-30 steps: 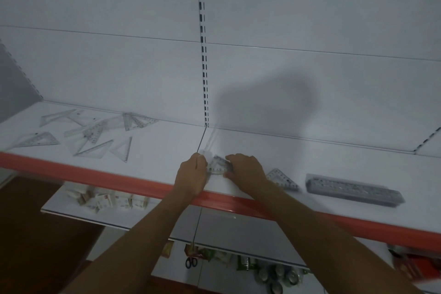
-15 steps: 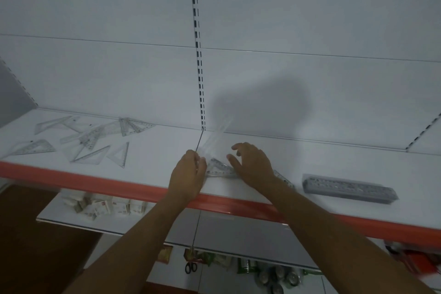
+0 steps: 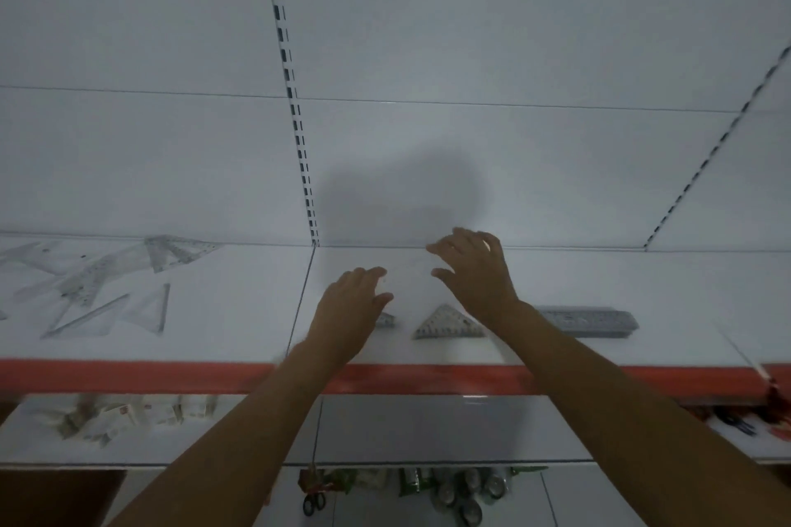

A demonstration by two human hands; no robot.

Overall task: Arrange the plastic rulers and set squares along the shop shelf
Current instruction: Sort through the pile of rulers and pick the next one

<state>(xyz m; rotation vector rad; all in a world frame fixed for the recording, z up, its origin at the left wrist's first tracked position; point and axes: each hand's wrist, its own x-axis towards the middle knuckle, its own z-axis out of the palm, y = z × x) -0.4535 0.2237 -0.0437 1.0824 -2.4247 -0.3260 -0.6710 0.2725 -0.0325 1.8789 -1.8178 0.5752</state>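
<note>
My left hand (image 3: 351,306) reaches over the white shelf (image 3: 239,312), its thumb and fingers pinching the end of a faint clear plastic ruler (image 3: 382,282) that is barely visible. My right hand (image 3: 475,270) hovers further back with fingers spread and curved, holding nothing. A small set square (image 3: 449,323) lies flat between my wrists. Another marked piece (image 3: 387,319) shows partly from under my left hand. A stack of grey rulers (image 3: 586,321) lies to the right of my right wrist.
Several clear set squares and rulers (image 3: 107,282) lie scattered on the shelf's left part. A red strip (image 3: 128,377) runs along the front edge. A lower shelf holds small packets (image 3: 120,415), with scissors (image 3: 314,503) and cans below.
Both hands rose off the set squares and moved back over the shelf. The right hand let go and spread open, uncovering one set square. The view shifted right.
</note>
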